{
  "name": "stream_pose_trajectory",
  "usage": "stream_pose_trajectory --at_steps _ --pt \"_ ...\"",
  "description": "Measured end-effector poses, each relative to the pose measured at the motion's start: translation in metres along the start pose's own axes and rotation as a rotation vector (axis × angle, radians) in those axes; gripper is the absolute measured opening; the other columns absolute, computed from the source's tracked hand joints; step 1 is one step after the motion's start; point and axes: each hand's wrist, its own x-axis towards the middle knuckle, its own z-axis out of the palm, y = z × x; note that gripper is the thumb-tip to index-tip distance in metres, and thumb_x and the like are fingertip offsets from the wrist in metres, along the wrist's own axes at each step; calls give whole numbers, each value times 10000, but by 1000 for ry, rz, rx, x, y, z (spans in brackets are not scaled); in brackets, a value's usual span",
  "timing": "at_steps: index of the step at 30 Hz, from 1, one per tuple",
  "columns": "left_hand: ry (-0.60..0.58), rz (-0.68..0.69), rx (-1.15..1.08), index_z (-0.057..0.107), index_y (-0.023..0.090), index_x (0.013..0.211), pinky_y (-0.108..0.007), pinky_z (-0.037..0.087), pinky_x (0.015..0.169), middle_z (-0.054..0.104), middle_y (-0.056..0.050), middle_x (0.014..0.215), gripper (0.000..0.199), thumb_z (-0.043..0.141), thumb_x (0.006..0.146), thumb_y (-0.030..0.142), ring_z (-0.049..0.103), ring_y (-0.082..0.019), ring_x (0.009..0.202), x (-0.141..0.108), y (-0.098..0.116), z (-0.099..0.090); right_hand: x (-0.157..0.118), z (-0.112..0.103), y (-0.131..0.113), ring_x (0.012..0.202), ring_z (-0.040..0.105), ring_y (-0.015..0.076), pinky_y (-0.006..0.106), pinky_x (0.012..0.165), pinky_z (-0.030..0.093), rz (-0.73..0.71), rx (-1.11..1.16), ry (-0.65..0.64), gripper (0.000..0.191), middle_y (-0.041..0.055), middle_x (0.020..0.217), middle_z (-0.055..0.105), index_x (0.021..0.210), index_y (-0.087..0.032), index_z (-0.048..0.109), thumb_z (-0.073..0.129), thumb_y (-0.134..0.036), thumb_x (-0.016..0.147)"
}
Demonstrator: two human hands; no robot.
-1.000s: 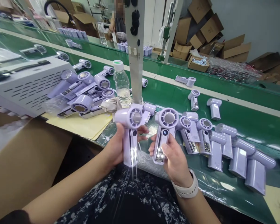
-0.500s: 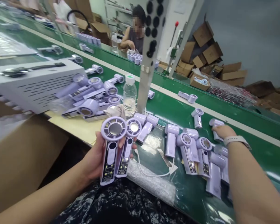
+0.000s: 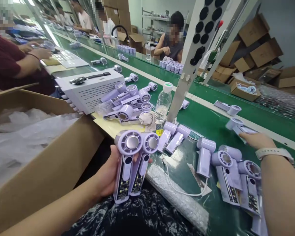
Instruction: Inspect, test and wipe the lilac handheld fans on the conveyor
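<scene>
The right hand (image 3: 258, 141) partly hides the blurred fan (image 3: 235, 124) it grasps.

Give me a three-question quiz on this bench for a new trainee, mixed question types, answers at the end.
1. How many lavender plastic handheld fans are in the left hand?
2. True or false: in this view, the clear plastic bottle with the green-topped cap stands left of the white metal post.
3. Which lies on the green table at its near edge, just right of those fans?
A. A yellow paper sheet
B. Crinkled clear plastic wrap
C. A crumpled beige cloth

Key:
1. Two, side by side.
2. True.
3. B.
</scene>
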Motion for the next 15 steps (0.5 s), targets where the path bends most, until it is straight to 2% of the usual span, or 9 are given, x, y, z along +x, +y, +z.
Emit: stream_pose_trajectory --at_steps 2,4,6,8,9,12,15 --pt "14 47 46 718 214 850 -331 591 843 764 -86 1005 720 518 725 894 724 -240 922 12 1 -2 -35 -9 -17 738 680 361 497 646 395 38 -40 -72 428 179 609 636 483 -211 608 700 -463 816" --pt "34 95 94 716 201 820 -338 598 811 759 -87 930 718 552 706 890 724 -263 924 24 2 -1 -84 -4 -41 824 679 340 495 720 457 -5 -24 -127 284 170 845 721 713 -200 732 698 -457 829" --pt "38 128 126 708 191 801 -345 602 762 739 -85 861 713 560 712 883 724 -283 911 35 2 2 -136 17 -69 1044 653 355 534 888 503 -94 39 -149 262 136 1242 685 953 -240 781 717 -452 813" --pt "41 160 134 698 182 793 -346 600 707 713 -78 821 716 556 725 880 726 -294 877 42 2 8 -182 47 -97 1285 531 428 656 1056 427 -226 220 -154 335 160 1438 560 1119 -227 765 690 -411 849" --pt "58 188 129 694 180 799 -342 599 691 698 -68 805 710 563 728 874 726 -293 862 44 1 11 -201 63 -110 1363 454 459 699 1093 380 -229 245 -113 319 180 1487 508 1100 -204 768 686 -392 856" --pt "148 262 97 686 194 848 -329 608 693 671 -34 776 670 616 716 847 727 -278 851 49 -2 16 -235 99 -139 1464 297 519 739 1107 340 -176 212 -33 360 257 1599 324 1166 -115 732 654 -326 884" --pt "205 281 79 689 212 887 -348 623 706 679 -25 764 643 652 703 827 728 -292 888 52 -8 14 -244 109 -146 1497 259 517 720 1103 367 -194 212 -103 546 255 1658 219 1409 -127 592 621 -388 931"
